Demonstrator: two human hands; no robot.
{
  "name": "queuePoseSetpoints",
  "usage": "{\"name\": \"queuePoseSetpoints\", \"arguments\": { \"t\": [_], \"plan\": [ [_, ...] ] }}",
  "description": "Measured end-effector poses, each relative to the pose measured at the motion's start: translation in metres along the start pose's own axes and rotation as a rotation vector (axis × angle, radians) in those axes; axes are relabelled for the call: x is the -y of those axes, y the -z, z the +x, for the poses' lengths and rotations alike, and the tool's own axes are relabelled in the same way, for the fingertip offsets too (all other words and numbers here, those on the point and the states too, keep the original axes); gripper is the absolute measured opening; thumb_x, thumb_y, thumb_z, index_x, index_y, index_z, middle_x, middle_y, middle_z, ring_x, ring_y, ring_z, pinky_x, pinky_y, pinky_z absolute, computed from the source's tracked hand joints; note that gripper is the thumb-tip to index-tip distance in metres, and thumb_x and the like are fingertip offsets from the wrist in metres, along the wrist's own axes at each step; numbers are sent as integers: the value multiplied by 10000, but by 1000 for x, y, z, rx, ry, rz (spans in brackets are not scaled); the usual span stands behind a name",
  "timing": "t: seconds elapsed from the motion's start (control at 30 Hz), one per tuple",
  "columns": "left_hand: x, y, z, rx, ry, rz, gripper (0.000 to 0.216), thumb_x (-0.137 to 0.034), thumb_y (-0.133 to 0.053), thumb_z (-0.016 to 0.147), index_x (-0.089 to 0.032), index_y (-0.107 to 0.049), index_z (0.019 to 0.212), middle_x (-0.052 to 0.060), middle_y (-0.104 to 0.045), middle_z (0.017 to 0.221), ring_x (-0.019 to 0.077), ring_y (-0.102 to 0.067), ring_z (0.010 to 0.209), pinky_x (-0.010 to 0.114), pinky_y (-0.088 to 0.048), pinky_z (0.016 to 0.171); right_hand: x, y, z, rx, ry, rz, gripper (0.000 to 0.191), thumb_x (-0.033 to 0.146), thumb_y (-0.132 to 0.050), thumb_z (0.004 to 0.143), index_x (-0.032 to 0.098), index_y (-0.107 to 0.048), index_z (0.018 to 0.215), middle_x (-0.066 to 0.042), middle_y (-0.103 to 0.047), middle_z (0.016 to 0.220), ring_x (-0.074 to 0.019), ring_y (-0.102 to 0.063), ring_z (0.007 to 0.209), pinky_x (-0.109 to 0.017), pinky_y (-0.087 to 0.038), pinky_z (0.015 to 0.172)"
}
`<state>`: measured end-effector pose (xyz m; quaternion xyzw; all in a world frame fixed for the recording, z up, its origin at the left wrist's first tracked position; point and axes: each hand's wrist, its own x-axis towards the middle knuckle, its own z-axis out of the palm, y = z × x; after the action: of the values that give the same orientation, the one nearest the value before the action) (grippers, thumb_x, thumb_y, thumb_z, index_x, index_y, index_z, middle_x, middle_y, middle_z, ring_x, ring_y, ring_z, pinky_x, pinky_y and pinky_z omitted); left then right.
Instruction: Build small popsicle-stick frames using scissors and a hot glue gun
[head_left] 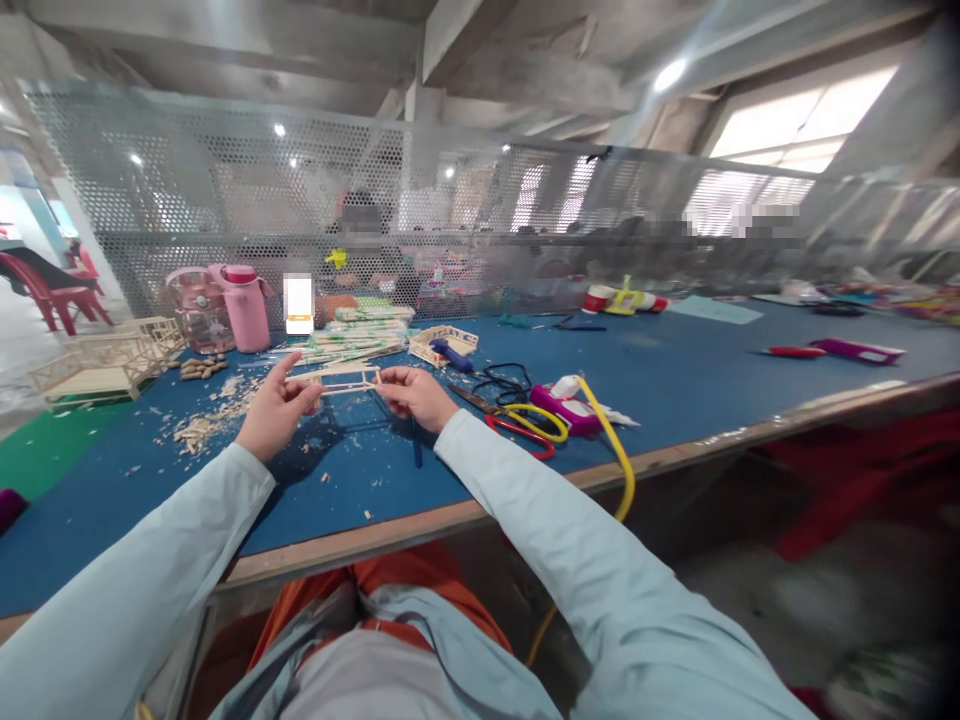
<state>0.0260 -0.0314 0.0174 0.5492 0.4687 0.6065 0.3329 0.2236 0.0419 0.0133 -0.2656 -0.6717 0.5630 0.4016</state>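
Observation:
Between my two hands, above the blue table, is a small frame of thin wooden sticks [349,383]. My left hand [279,405] pinches its left end between thumb and fingers, with the index finger raised. At the other end, my right hand [417,396] grips the frame's right side with its fingertips. Behind it lie paper-wrapped bundles of sticks [356,335] and a wooden stick tray [424,350] with a blue-handled tool [452,356] against it. Wood scraps [199,430] are scattered left of my left hand.
Right of my right hand lie scissors [525,432] with red and yellow handles, a purple box [566,410] and a yellow cord [611,440]. A pink bottle [247,310] and finished-looking stick structures [97,365] stand at the left. A perforated metal screen [262,190] runs behind the table.

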Motion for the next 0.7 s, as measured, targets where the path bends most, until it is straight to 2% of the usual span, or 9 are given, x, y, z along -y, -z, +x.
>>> {"name": "queuePoseSetpoints", "arguments": {
  "t": [0.13,0.23,0.53,0.7],
  "plan": [
    [0,2,0,-26,21,2,828,-436,-650,634,-126,-306,1321,-35,-597,662,105,-559,613,264,-470,622,3,1,0,2,-77,143,294,213,-615,567,153,-543,845,72,-523,509,-59,-457,394,-160,-274,334],
    [0,3,0,-21,20,17,817,-435,-643,641,-132,-304,1321,-18,-622,705,109,-573,634,261,-473,626,5,1,-1,-2,-80,175,319,181,-597,554,165,-518,863,72,-540,520,-66,-476,403,-157,-293,333],
    [4,6,3,21,1,30,762,-413,-612,683,-146,-296,1323,43,-681,841,125,-608,697,275,-490,668,0,0,1,-15,8,119,311,273,-660,569,171,-505,819,87,-493,509,-53,-445,405,-162,-310,351],
    [7,7,4,30,-61,68,779,-414,-610,685,-121,-286,1329,24,-662,756,156,-624,776,278,-483,683,-1,2,1,-5,62,71,326,289,-668,580,175,-503,837,92,-469,500,-57,-429,412,-169,-308,359]
  ]
}}
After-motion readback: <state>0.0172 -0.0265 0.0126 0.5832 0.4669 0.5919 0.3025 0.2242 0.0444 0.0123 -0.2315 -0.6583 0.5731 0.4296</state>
